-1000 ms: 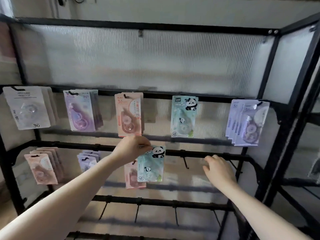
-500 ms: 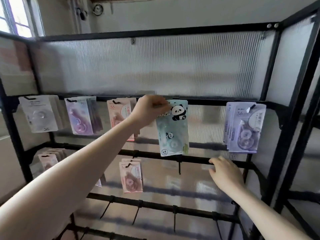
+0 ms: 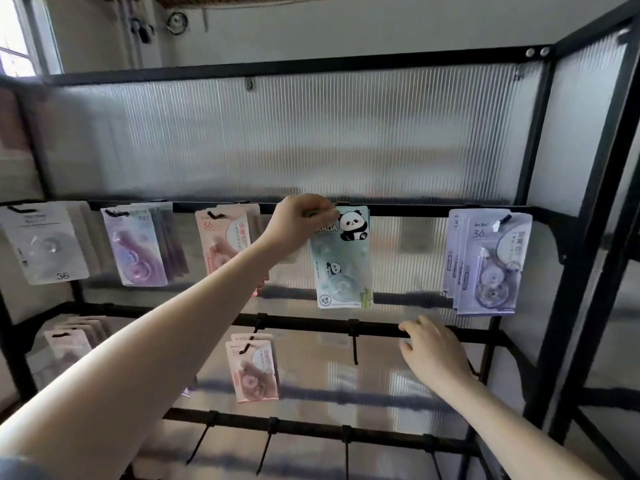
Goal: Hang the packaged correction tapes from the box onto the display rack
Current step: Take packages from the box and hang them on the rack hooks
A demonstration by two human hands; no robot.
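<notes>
Left hand is pinching the top left corner of the panda correction tape pack – the pack is hanging just right of the fingers, at the upper rail of the display rack. Right hand is resting relaxed, fingers touching the middle rail. Open gap is showing between the panda pack and the lilac packs. Bare black hooks are sticking out below – the back panel is ribbed translucent plastic, the packs glossy blister cards
</notes>
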